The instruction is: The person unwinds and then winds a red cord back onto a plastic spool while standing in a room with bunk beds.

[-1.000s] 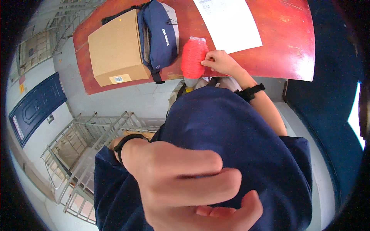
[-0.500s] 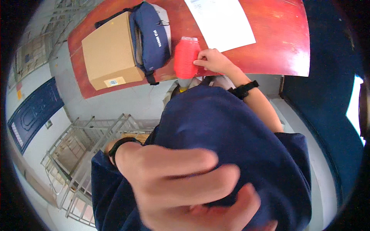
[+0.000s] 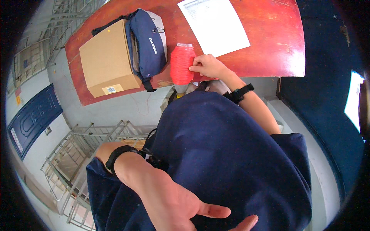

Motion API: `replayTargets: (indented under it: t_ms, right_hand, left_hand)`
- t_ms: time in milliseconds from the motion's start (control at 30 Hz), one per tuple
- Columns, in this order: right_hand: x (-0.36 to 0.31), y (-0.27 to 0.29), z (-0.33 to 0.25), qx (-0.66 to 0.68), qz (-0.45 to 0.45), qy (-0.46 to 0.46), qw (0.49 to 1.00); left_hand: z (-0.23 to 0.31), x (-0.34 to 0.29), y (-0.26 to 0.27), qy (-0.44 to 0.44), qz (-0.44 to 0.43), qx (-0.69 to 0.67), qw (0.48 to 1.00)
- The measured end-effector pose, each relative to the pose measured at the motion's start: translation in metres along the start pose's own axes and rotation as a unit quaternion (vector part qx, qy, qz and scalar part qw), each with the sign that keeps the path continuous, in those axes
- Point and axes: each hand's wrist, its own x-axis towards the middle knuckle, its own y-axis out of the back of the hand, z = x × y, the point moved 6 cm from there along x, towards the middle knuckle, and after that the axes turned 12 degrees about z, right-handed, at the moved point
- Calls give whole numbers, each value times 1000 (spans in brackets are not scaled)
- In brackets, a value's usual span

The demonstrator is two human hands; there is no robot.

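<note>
A large spool of red thread [image 3: 182,65] stands at the near edge of the red table, its pale core showing at both ends. My right hand [image 3: 208,66] is closed, thumb and fingers pinched against the spool's right side; any strand between the fingertips is too small to make out. Low in the picture, my left hand [image 3: 181,204] is open in front of my dark blue shirt, well away from the spool. Its thumb and one finger reach out apart, while the rest runs past the lower edge.
On the red table [image 3: 269,50], a cardboard box [image 3: 104,57] stands at the left with a navy waist bag [image 3: 148,44] against it. A printed white sheet [image 3: 216,27] lies beyond my right hand. Metal railings [image 3: 88,154] are at the lower left.
My left hand has dropped lower and its curled fingers have spread. My right hand stays at the spool. The whole view has shifted slightly.
</note>
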Motion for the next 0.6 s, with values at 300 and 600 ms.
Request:
replayTargets:
  t_ms: [300,600]
  right_hand:
    - [-1,2,-1,1,1,8,1000]
    - [0,2,-2,1,-1,4,1000]
  left_hand:
    - [0,6,3,56,-9,-18,998]
    - [-1,12,3,118,4,97,988]
